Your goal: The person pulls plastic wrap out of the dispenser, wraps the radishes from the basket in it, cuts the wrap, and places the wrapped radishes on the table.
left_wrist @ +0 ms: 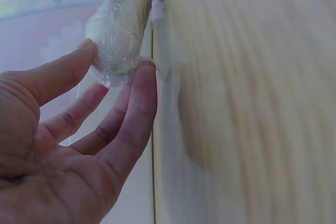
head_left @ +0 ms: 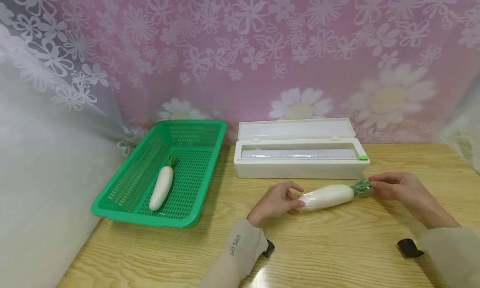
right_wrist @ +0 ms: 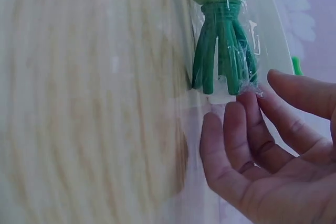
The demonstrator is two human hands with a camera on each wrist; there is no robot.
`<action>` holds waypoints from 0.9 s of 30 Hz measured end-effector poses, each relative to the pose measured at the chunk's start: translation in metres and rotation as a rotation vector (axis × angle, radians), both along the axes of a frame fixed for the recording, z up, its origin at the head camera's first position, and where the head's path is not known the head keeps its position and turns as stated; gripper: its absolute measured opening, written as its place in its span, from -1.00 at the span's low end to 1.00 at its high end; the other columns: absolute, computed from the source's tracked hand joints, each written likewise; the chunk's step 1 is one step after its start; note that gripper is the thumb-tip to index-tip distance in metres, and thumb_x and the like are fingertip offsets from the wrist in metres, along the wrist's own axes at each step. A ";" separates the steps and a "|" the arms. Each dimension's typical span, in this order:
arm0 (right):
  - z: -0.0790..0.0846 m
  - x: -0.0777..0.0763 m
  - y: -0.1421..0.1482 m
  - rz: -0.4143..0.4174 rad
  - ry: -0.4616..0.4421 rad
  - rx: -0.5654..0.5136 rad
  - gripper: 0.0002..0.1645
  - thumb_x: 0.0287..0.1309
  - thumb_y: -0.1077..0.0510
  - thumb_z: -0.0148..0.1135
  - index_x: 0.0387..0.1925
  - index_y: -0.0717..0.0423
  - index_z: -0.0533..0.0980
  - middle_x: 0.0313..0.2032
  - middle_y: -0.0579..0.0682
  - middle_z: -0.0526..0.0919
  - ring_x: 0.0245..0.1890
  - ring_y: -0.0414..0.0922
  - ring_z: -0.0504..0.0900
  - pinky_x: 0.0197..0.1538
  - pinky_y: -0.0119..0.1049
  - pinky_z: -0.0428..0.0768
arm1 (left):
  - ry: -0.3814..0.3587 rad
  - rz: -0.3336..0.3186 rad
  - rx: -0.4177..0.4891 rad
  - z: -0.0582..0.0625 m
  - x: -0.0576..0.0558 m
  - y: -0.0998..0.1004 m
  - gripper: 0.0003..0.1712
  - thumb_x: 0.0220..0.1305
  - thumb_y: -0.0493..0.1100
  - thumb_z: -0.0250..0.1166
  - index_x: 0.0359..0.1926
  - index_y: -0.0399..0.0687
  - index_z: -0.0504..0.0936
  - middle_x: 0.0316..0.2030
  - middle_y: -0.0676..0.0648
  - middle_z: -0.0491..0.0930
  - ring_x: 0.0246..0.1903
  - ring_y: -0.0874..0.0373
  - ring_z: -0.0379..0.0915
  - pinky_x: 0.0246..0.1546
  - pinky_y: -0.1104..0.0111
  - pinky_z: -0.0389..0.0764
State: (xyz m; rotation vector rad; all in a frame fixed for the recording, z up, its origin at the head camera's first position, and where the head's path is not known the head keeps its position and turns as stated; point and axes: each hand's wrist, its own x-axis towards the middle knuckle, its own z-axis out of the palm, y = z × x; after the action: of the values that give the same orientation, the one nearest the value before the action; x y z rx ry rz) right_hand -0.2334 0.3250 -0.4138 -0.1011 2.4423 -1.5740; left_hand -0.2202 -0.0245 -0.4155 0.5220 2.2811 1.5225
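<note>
As seen from the head, printed lettering on the left sleeve (head_left: 240, 247), just behind the left grip, reads "Let's", followed by a word that looks like "Slim". The left hand (head_left: 274, 201) has its thumb and fingers round the blunt end of a white radish (head_left: 331, 196) wrapped in clear film (head_left: 308, 199). The radish lies between the hands, its green leaves (head_left: 361, 187) toward the right hand (head_left: 406, 192), whose fingertips are at the leaf tips. Just beyond both grips stands a long white box (head_left: 300, 170), lid (head_left: 296, 130) raised, a pale roll (head_left: 298, 154) inside; a green tab (head_left: 362, 157) sits at its end nearer the right hand. To the left of the left hand, well apart: a green basket (head_left: 204, 196) holding a second radish (head_left: 162, 188), unwrapped. A flowered curtain (head_left: 225, 71) hangs behind the box. A black object shows beside each cuff.

Left wrist: thumb and fingertips pinch the wrapped end; the film is wrinkled and glossy there. Other fingers show at the far end.

Right wrist: fingers are bent at the film's loose end, just past the leaves; the thumb appears apart. Cannot tell whether they pinch it.
</note>
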 end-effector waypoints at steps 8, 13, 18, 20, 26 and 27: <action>-0.001 0.000 0.010 -0.010 -0.056 -0.227 -0.68 0.48 0.26 0.12 -0.14 -0.22 0.69 -0.16 -0.41 0.66 -0.19 -0.35 0.68 -0.15 -0.33 0.69 | -0.055 -0.047 0.009 -0.001 0.006 0.019 -0.60 0.29 -0.37 0.39 0.15 -0.25 0.60 -0.43 0.00 0.59 -0.49 0.19 0.64 -0.44 0.43 0.64; -0.002 0.003 0.009 -0.019 -0.079 -0.217 -0.69 0.44 0.21 0.20 -0.06 -0.37 0.58 -0.09 -0.51 0.56 -0.14 -0.38 0.65 -0.11 -0.24 0.70 | -0.057 -0.059 -0.001 0.000 0.011 0.033 -0.56 0.28 -0.36 0.40 0.17 -0.22 0.59 -0.47 0.01 0.58 -0.52 0.21 0.60 -0.46 0.44 0.62; -0.002 0.008 -0.003 -0.015 -0.060 -0.193 -0.36 0.45 0.23 0.17 0.46 0.23 0.22 0.23 -0.03 0.39 -0.17 -0.31 0.68 -0.12 -0.19 0.71 | -0.012 -0.106 -0.076 0.002 0.018 0.043 -0.37 0.30 -0.32 0.40 0.35 -0.15 0.41 -0.49 0.04 0.61 -0.54 0.27 0.57 -0.44 0.49 0.57; -0.001 0.011 -0.010 -0.042 -0.069 -0.187 -0.07 0.45 0.25 0.16 0.51 0.50 -0.18 0.37 0.38 0.09 -0.22 -0.29 0.69 -0.13 -0.19 0.71 | 0.025 -0.125 -0.122 0.002 0.020 0.047 -0.36 0.32 -0.30 0.39 0.37 -0.11 0.38 -0.49 0.08 0.61 -0.54 0.31 0.55 -0.44 0.53 0.54; 0.002 0.019 -0.020 -0.116 -0.193 -0.195 0.21 0.51 0.06 0.04 0.31 0.60 -0.71 0.12 0.70 0.32 -0.37 -0.23 0.73 -0.21 -0.15 0.73 | 0.038 -0.118 -0.146 0.002 0.023 0.053 -0.51 0.41 -0.24 0.32 0.31 -0.06 0.47 -0.48 0.13 0.58 -0.55 0.34 0.53 -0.47 0.54 0.52; 0.001 0.021 -0.022 -0.107 -0.213 -0.191 0.23 0.52 0.00 0.01 0.28 0.63 -0.73 0.00 0.55 0.52 -0.38 -0.19 0.74 -0.23 -0.12 0.73 | 0.027 -0.109 -0.136 0.002 0.023 0.054 -0.52 0.41 -0.24 0.32 0.30 -0.06 0.47 -0.47 0.12 0.59 -0.55 0.33 0.53 -0.47 0.54 0.53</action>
State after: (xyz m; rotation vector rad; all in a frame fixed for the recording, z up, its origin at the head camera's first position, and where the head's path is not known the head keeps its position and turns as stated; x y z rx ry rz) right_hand -0.2127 0.3031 -0.4131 0.1593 2.1649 -1.7613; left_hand -0.1969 0.0295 -0.4134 0.6203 2.3160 1.3060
